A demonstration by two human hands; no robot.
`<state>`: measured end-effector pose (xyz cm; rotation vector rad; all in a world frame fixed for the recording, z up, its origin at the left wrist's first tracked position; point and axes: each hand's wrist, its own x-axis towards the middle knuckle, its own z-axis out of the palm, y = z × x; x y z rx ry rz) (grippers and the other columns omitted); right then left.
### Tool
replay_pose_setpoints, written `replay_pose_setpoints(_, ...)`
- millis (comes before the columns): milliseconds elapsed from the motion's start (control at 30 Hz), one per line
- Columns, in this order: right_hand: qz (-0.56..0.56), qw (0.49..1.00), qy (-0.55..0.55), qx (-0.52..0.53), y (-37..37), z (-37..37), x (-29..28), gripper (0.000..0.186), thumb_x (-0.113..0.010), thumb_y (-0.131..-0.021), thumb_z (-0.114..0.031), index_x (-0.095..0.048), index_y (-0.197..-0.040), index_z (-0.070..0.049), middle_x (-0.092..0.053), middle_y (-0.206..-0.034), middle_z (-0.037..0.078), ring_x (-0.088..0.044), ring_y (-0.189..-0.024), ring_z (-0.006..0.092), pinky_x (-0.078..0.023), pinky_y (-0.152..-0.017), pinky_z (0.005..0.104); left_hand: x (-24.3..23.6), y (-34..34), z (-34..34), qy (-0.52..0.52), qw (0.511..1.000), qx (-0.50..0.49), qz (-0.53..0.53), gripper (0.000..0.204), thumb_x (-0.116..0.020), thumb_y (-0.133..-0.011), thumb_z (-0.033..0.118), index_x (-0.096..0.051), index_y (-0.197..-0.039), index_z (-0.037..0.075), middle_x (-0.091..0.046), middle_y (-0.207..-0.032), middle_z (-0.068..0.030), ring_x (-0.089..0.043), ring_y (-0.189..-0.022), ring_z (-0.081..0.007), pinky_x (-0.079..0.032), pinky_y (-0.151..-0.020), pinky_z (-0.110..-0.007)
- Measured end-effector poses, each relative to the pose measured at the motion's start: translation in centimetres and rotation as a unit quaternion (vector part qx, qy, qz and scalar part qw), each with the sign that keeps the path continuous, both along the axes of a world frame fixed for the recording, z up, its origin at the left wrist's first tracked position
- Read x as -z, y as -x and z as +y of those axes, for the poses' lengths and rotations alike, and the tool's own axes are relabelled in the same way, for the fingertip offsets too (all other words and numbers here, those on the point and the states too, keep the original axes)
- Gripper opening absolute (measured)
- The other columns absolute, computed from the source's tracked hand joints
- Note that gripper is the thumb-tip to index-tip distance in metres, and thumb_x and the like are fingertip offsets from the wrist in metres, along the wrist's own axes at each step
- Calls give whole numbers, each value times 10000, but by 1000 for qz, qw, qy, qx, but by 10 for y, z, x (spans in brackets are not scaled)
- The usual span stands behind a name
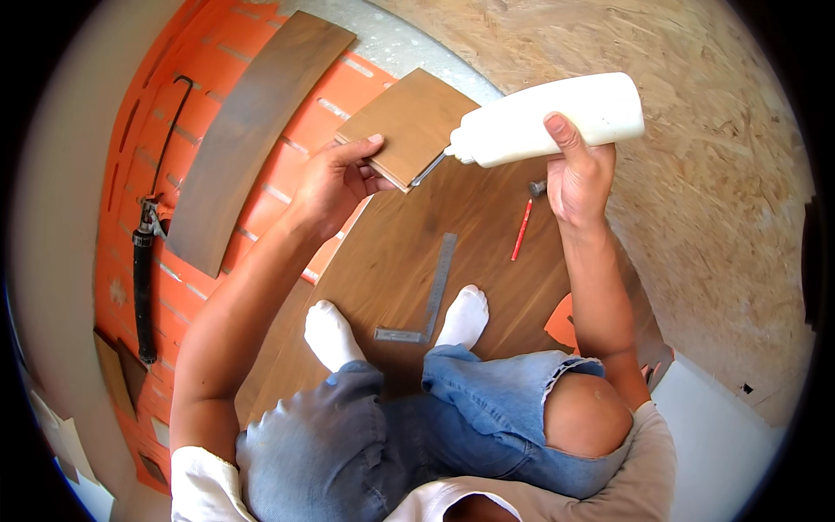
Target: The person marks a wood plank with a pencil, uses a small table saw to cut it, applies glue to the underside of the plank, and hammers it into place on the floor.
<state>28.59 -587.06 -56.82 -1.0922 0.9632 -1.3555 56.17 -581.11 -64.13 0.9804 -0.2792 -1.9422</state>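
My left hand point(335, 184) grips a short piece of wood flooring plank point(424, 117) by its near left edge, thumb on top. In my right hand point(581, 178) is a white glue bottle point(557, 113), tilted with its tip toward the left. The bottle's narrow nozzle lies along the plank piece's near right edge, at its lower corner. My thumb presses on the bottle's side; the other fingers are partly hidden behind it. Whether glue is coming out, I cannot tell.
On the brown wood floor point(374, 261) lie a metal square point(437, 287), a red pencil point(522, 230) and a dark cylindrical object point(537, 188). A long plank point(261, 139) and a caulking gun point(144, 278) rest on orange underlay point(287, 165) at left. A chipboard wall point(696, 174) stands at right.
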Motion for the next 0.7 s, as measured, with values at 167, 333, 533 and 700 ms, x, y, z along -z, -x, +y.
replay_pose_setpoints(167, 16, 1000, 14, 15, 25, -12, 8, 414, -752, -931, -82, -564, -1297, -29, -639, -1214, 65, -612, -1155, 207, -508, -1019, 386, 2, 0, 2, -8, 1000, -3, 13, 287, -599, -1019, 215, -651, -1136, -42, -719, -989, -122, -696, -906, -187, -587, -814, -354)
replay_pose_setpoints(333, 9, 999, 3, 53, 38, -9, 12, 401, -742, -934, -60, -567, -1294, -26, -639, -1209, 67, -623, -1129, 212, -509, -1014, 384, 5, 1, 2, -19, 1000, 10, 21, 289, -607, -1015, 221, -661, -1113, -45, -728, -959, -124, -703, -900, -194, -593, -808, -356)
replay_pose_setpoints(533, 285, 956, -17, 64, 70, 15, 25, 508, -848, -828, -92, -596, -1255, 19, -670, -1207, 107, -646, -1107, 189, -526, -965, 354, 11, -6, -12, 11, 1000, 25, -8, 406, -622, -1014, 234, -577, -1275, -74, -704, -1084, -152, -693, -964, -213, -566, -868, -357)
replay_pose_setpoints(700, 696, 714, -30, -70, 121, 61, 53, 858, -906, -713, -190, -420, -1395, -6, -678, -1160, 276, -654, -1123, 438, -531, -945, 472, 40, -56, -60, 143, 959, 86, -229, 453, -570, -1058, 262, -522, -1359, -74, -686, -1105, -137, -678, -958, -188, -555, -852, -331)
